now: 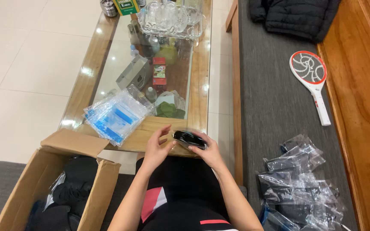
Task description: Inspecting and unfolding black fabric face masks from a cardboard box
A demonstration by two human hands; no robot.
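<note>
**Operator:** Both hands meet on one small thing at the lower middle of the frame. From my feed, the right hand cups a dark item in a clear bag from below and behind, fingers curled about its right end, while the left hand pinches its left end, thumb and fingers spread a little above it.

**Colleague:** Where does that sit against the table?

**Operator:** Just over the near wooden edge of the glass-topped table, above the person's lap. To the left of the hands, on the table's near corner, lies a stack of blue-and-clear plastic pouches.

**Colleague:** And the lower left?

**Operator:** An open cardboard box with its flaps up, dark bagged goods inside (I cannot tell what they are). At the lower right of the frame, on the grey bench cushion, I see a heap of bagged dark items much like the held one, well apart from the hands.

**Colleague:** Anything further up?

**Operator:** A red-and-white racket-shaped swatter lies on the cushion at the right, a black puffer jacket at the upper right, and a clear glass tray at the table's far end.
</note>
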